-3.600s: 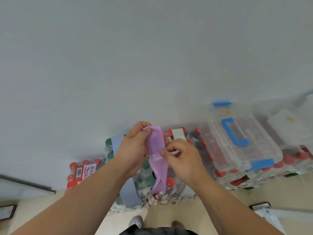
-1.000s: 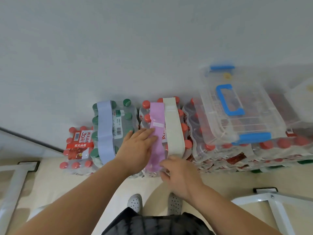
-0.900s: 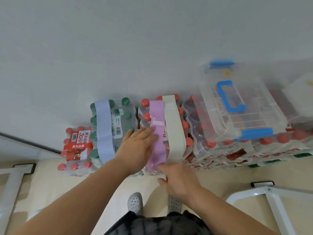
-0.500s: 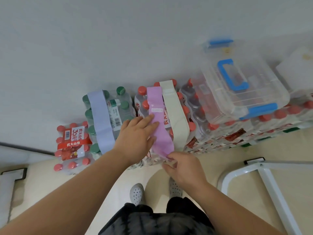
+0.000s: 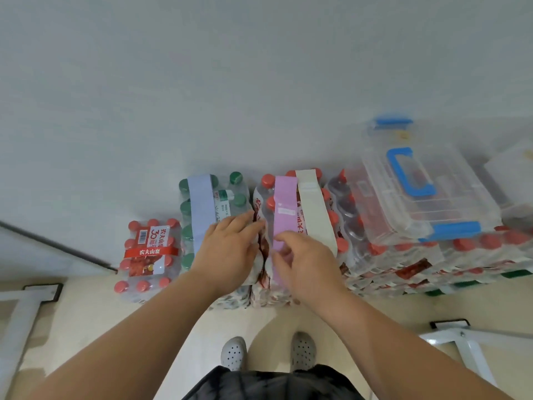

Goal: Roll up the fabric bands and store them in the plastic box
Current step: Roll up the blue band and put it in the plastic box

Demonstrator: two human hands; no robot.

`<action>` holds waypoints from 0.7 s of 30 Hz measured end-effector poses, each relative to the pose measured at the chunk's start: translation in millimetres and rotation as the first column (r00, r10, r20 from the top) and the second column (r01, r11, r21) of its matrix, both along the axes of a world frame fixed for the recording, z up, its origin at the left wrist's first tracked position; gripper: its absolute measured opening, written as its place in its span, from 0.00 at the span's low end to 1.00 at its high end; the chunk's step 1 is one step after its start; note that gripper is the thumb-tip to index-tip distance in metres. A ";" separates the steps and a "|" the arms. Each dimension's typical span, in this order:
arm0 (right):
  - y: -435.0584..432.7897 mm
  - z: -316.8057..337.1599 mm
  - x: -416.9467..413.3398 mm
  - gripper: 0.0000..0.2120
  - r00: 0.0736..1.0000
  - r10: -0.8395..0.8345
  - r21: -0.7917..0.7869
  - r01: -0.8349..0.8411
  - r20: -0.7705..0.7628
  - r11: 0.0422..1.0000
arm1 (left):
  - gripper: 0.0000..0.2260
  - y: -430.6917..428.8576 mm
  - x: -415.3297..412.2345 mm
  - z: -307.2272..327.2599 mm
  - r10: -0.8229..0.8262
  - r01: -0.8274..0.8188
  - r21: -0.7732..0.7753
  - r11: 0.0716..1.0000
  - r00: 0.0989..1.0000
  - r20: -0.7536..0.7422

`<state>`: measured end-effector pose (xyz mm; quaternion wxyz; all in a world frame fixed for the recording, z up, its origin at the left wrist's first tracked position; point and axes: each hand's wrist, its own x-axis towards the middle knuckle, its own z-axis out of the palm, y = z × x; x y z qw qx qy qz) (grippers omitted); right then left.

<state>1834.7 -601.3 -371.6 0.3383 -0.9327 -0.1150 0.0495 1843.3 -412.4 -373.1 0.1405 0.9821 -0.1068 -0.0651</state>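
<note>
Shrink-wrapped water bottle packs [image 5: 354,226] carry the closed clear plastic box [image 5: 418,197] at right. A pale blue band [image 5: 202,209], a purple band [image 5: 284,203] and a cream band [image 5: 313,209] lie flat across them. The left hand [image 5: 230,249] rests spread beside the purple band; the right hand [image 5: 305,264] pinches its near end.

Soft even light, wide-angle distortion, slight blur

We look down on what seems a storeroom corner: shrink-wrapped bottled-water packs [image 5: 148,255] stacked on a pale floor [image 5: 86,327] against a bare wall [image 5: 230,82].
</note>
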 end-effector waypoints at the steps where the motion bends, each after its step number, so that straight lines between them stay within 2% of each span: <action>1: 9.2 3.9 9.4 0.10 0.999 0.030 -0.008 -0.030 0.013 1.000 | 0.23 9.0 -0.4 3.2 0.049 -0.049 0.004 0.999 0.999 0.000; 6: 64.0 13.6 57.0 0.20 0.962 0.244 -0.077 -0.254 -0.122 0.964 | 0.22 64.4 -0.6 10.4 0.258 -0.257 0.027 0.966 0.966 -0.016; 8: 82.3 12.9 72.6 0.22 0.944 0.281 -0.107 -0.302 -0.175 0.947 | 0.22 82.0 3.0 9.1 0.318 -0.317 0.024 0.948 0.946 -0.056; 16: 123.3 -1.4 118.3 0.17 0.938 0.259 -0.138 -0.295 -0.230 0.945 | 0.22 112.6 48.6 -4.5 0.408 -0.437 -0.144 0.888 0.893 -0.192; 18: 132.3 -2.8 128.0 0.19 0.943 0.242 -0.149 -0.280 -0.229 0.948 | 0.23 115.1 64.1 -7.0 0.449 -0.481 -0.163 0.862 0.871 -0.198; 21: 144.0 -5.7 140.4 0.26 0.940 0.257 -0.160 -0.296 -0.225 0.942 | 0.22 119.5 86.9 -11.7 0.531 -0.580 -0.249 0.775 0.812 -0.240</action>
